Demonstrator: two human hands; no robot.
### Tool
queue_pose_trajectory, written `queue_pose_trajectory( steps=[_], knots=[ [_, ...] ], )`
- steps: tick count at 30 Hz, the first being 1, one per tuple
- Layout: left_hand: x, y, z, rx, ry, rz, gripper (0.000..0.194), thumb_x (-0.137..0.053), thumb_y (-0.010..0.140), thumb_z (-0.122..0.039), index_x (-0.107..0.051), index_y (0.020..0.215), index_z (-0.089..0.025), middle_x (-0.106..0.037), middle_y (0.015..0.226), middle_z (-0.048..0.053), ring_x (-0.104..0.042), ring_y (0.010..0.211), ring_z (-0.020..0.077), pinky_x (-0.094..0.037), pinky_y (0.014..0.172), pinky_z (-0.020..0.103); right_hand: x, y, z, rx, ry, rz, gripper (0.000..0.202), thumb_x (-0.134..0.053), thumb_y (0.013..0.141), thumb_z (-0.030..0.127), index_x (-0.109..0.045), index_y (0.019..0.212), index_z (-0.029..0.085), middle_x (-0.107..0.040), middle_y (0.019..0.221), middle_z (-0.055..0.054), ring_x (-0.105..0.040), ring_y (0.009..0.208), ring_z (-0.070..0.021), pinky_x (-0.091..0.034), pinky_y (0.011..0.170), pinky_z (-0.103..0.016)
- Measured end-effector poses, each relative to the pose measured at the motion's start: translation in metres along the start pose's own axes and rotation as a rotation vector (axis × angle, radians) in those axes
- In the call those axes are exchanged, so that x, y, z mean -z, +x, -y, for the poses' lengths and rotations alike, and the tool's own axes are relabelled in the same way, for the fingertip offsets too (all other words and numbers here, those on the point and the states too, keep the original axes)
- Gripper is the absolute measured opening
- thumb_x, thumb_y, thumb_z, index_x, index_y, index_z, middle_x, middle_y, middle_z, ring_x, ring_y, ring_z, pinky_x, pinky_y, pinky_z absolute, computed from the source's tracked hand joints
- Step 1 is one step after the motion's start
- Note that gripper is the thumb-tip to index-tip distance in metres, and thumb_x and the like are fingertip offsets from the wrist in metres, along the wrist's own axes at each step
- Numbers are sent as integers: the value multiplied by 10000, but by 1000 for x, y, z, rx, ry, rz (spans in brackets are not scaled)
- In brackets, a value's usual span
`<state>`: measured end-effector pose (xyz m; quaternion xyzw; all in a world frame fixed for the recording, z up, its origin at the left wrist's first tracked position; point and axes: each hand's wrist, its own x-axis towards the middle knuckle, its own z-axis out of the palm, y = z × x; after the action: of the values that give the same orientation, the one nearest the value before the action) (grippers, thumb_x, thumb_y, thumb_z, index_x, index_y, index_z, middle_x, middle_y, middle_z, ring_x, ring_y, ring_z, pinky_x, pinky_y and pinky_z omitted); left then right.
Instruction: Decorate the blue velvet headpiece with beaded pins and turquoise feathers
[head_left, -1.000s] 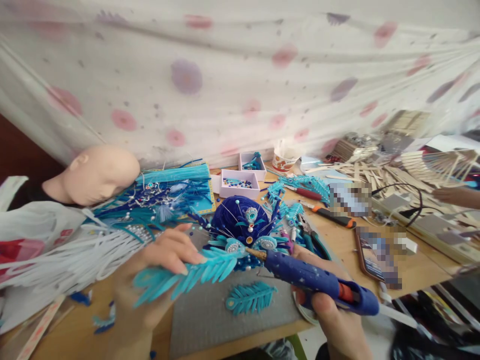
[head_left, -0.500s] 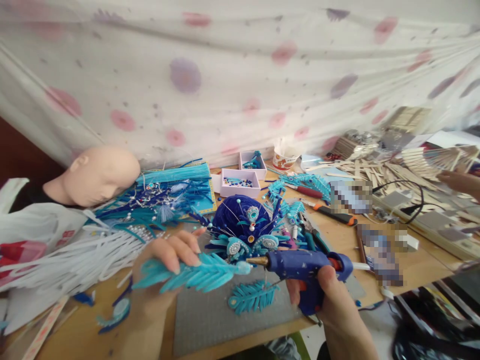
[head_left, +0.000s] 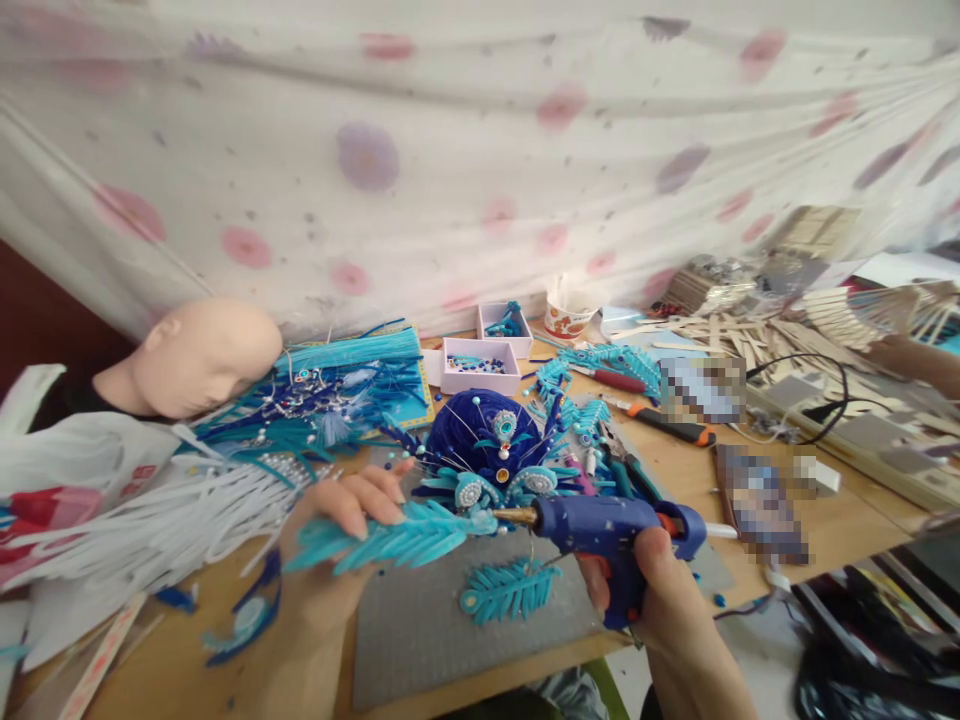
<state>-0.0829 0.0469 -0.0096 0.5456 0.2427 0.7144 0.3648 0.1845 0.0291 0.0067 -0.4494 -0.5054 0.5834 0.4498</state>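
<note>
My left hand (head_left: 341, 515) pinches a turquoise pipe-cleaner feather (head_left: 405, 537), its tip pointing right. In my right hand (head_left: 664, 580) is a blue hot glue gun (head_left: 592, 528), fingers wrapped round its handle. The gun's brass nozzle touches or nearly touches the feather's right end, where a clear blob shows. Behind them stands a dark blue beaded headpiece (head_left: 480, 435) with pearl-edged swirls and a jewelled drop. A second turquoise feather (head_left: 510, 590) lies on the grey cutting mat (head_left: 409, 640) below the gun.
A mannequin head (head_left: 210, 350) lies at the left beside blue pipe cleaners (head_left: 352, 355) and white strips (head_left: 172, 520). Bead boxes (head_left: 480, 375) stand behind the headpiece. Pliers (head_left: 630, 465), an orange-black cutter (head_left: 671, 425) and wooden sticks (head_left: 750, 345) lie right. Another person's hand (head_left: 919, 360) is at far right.
My left hand and the feather have shifted slightly right and up, bringing the feather's end closer against the nozzle. The glue gun stays nearly in place. The view has moved a little.
</note>
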Motion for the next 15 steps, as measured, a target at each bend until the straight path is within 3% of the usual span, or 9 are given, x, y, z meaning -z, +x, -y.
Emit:
queue_pose_trajectory(
  steps=[6, 8, 11, 15],
  knots=[
    [-2, 1, -5, -20, 37, 17, 183, -809, 776, -356, -647, 828, -287, -739, 781, -14, -664, 829, 191, -541, 1032, 450, -8, -8, 11, 28, -3, -60, 736, -511, 674, 937, -525, 499, 223, -466, 449, -14, -438, 442, -151, -355, 424, -291],
    [-3, 1, -6, -12, 53, 14, 177, -801, 783, -381, -655, 822, -289, -740, 783, -10, -665, 833, 199, -529, 1038, 460, -7, -9, 10, 71, -28, -93, 695, -536, 705, 901, -592, 580, 220, -489, 465, -7, -482, 460, -170, -416, 452, -307],
    [-3, 2, -7, -17, 92, -4, 179, -810, 773, -373, -657, 817, -292, -738, 770, -1, -665, 820, 219, -530, 1015, 499, 0, -9, 7, 245, -103, -89, 603, -601, 769, 801, -700, 783, 206, -509, 477, 12, -496, 440, -178, -459, 466, -325],
    [-2, 1, -8, -28, 116, -19, 191, -836, 741, -353, -665, 799, -290, -736, 754, 6, -663, 798, 232, -524, 1004, 530, 6, -6, 8, 447, -295, -96, 535, -586, 829, 742, -725, 871, 227, -505, 477, 21, -498, 439, -183, -513, 557, -369]
  ],
)
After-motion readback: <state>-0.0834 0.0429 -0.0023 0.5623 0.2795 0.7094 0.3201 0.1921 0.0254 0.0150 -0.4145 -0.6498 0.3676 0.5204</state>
